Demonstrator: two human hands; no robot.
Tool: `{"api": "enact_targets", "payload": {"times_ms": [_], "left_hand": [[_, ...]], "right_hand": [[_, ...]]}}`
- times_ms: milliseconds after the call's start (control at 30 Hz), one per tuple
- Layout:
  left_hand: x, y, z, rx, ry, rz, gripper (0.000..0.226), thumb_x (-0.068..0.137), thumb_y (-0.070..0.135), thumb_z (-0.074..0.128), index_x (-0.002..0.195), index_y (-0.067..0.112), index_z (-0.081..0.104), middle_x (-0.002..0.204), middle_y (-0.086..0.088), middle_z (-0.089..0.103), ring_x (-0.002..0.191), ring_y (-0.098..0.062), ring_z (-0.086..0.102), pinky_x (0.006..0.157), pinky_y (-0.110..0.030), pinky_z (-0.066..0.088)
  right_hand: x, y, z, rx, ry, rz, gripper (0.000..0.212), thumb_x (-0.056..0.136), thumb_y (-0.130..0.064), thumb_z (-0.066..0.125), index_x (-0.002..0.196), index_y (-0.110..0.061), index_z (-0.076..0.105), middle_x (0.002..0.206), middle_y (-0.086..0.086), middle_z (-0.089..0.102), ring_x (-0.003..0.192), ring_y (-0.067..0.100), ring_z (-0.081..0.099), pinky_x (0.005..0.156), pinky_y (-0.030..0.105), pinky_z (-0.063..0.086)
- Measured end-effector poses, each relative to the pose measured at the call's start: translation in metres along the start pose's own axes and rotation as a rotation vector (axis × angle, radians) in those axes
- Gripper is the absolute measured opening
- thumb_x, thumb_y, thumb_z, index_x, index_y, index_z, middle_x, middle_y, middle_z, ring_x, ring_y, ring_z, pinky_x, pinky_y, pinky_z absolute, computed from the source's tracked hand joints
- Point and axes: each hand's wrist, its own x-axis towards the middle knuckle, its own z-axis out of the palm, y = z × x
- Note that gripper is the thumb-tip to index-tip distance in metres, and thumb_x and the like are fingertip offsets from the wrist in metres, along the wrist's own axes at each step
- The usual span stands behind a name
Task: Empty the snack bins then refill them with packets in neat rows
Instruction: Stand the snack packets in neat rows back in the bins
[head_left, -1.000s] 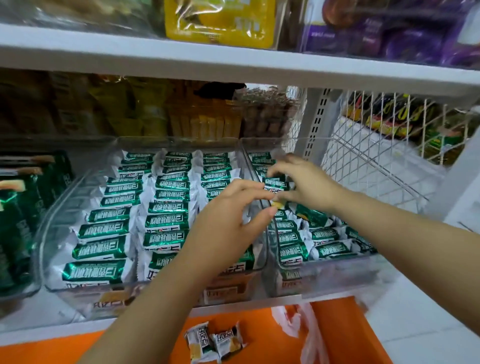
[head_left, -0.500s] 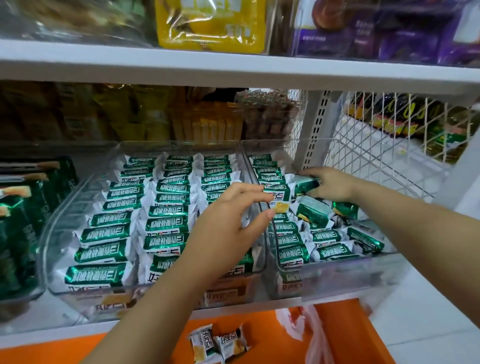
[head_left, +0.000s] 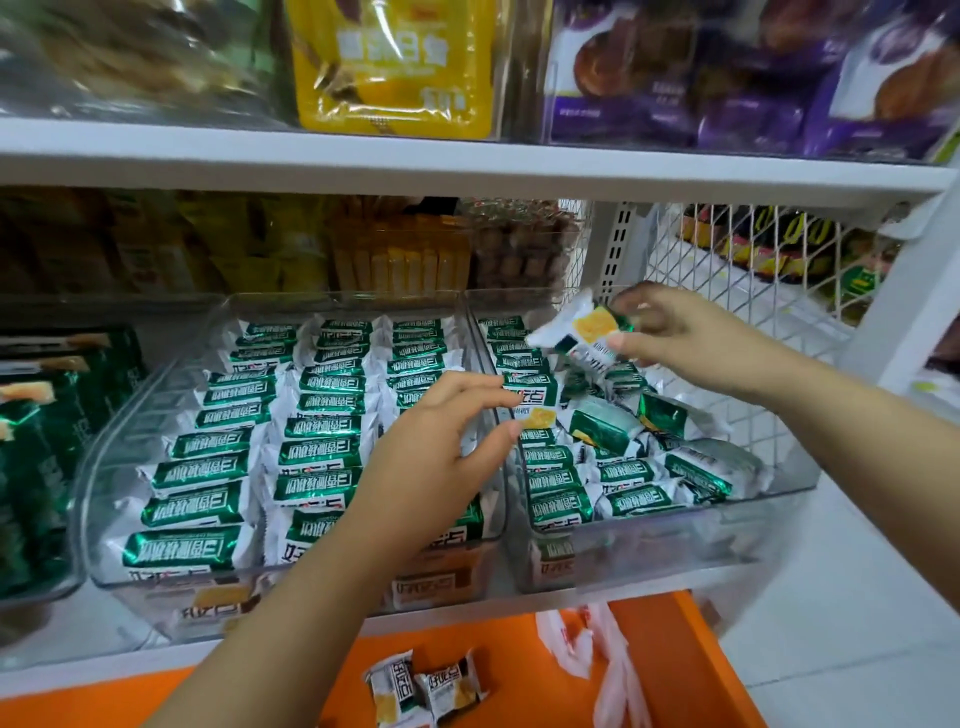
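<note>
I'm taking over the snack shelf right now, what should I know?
Left hand: pinches a green-and-white packet in the left row of the right clear plastic bin.
Right hand: holds a second green-and-white packet lifted above that bin.
Done: the middle clear plastic bin holds three neat rows; the right bin's left row is neat.
To do: line up the jumbled packets on its right side; two loose packets lie on the orange surface below.
</note>
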Motion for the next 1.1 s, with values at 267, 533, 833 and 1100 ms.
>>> {"api": "enact_targets", "payload": {"times_ms": [267,533,833,1100], "left_hand": [[0.000,0.002,0.000,-0.001,0.007,0.004,0.023,0.093,0.036,0.054,0.115,0.038,0.062,0.124,0.026,0.049,0.108,0.010,0.046,0.086,-0.009,0.037],[0.000,0.000,0.000,0.011,0.005,0.010,0.023,0.092,0.039,0.052,0.113,0.042,0.060,0.124,0.028,0.047,0.110,0.013,0.044,0.084,-0.001,0.031],[0.000,0.000,0.001,0.009,0.009,0.013,0.027,0.091,0.040,0.052,0.117,0.039,0.061,0.124,0.029,0.047,0.111,0.015,0.044,0.086,-0.002,0.031],[0.000,-0.003,0.001,0.014,0.019,0.030,0.024,0.091,0.040,0.053,0.114,0.042,0.061,0.123,0.030,0.046,0.112,0.012,0.045,0.087,-0.005,0.034]], "right_hand": [[0.004,-0.006,0.052,-0.210,-0.243,0.025,0.023,0.089,-0.034,0.064,0.109,-0.031,0.054,0.129,0.000,0.057,0.118,0.015,0.054,0.099,0.036,0.044],[-0.008,-0.017,0.031,0.064,0.065,0.022,0.037,0.087,-0.018,0.066,0.117,-0.028,0.046,0.112,0.004,0.052,0.068,0.014,0.055,0.058,0.022,0.048],[-0.004,-0.028,0.064,-0.578,-0.118,-0.246,0.057,0.074,-0.037,0.078,0.120,-0.025,0.044,0.122,-0.006,0.057,0.103,0.016,0.057,0.086,0.036,0.049],[-0.010,-0.006,0.069,-0.245,-0.007,-0.172,0.039,0.080,-0.011,0.072,0.108,-0.025,0.048,0.112,-0.006,0.057,0.102,0.011,0.054,0.093,0.031,0.046]]}}
